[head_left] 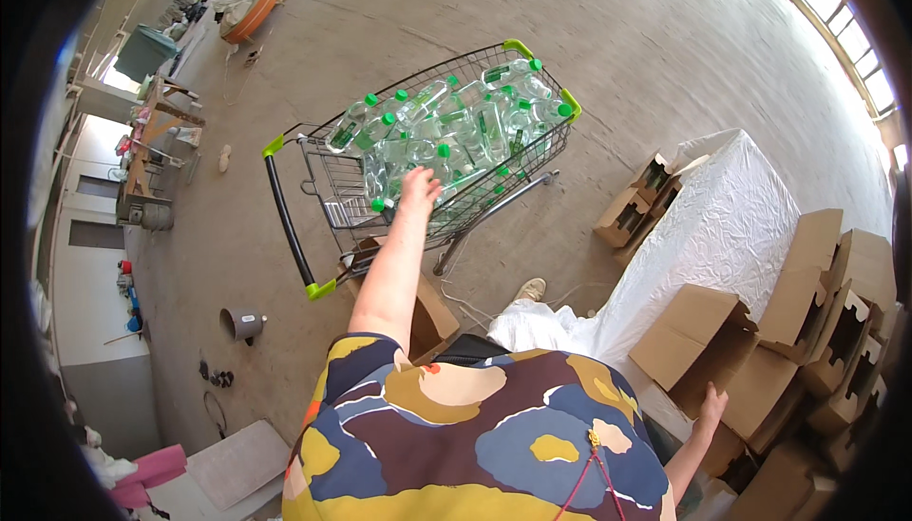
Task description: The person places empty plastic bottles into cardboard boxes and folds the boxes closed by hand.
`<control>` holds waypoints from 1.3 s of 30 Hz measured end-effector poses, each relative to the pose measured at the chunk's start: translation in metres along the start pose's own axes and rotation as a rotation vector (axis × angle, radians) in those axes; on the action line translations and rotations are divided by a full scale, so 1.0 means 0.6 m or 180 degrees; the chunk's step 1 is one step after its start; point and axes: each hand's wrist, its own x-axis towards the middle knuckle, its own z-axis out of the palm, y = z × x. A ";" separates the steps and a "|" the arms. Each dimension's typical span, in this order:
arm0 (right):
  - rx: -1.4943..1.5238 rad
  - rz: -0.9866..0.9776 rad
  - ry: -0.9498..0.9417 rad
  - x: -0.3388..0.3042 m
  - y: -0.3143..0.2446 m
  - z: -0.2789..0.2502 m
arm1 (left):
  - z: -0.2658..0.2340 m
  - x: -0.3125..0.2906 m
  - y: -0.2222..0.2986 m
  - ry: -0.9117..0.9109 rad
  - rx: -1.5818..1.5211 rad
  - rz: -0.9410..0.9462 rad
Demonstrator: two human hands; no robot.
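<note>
A shopping cart [323,179] with a black handle and lime-green corners stands ahead of me. Clear plastic bottles [489,127] with green caps are heaped in its wire basket, lying at many angles. My left hand [420,189] reaches over the cart's near side to the bottles, fingers apart and nothing visibly gripped. At the lower right, my right hand [710,409] is closed at the edge of an open cardboard box [698,345]. Part of that grip is hidden by the hand itself.
A table with a silvery-white cover [712,222] stands at the right, with several more open cardboard boxes [807,284] beyond my right hand. Another carton [432,317] sits below my left arm. A grey bucket [241,322] lies on the floor at the left.
</note>
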 end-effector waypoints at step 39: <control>-0.0691 -0.0065 0.0953 -0.028 0.002 0.038 | 0.103 -0.094 0.033 -0.1755 -0.0057 -0.0089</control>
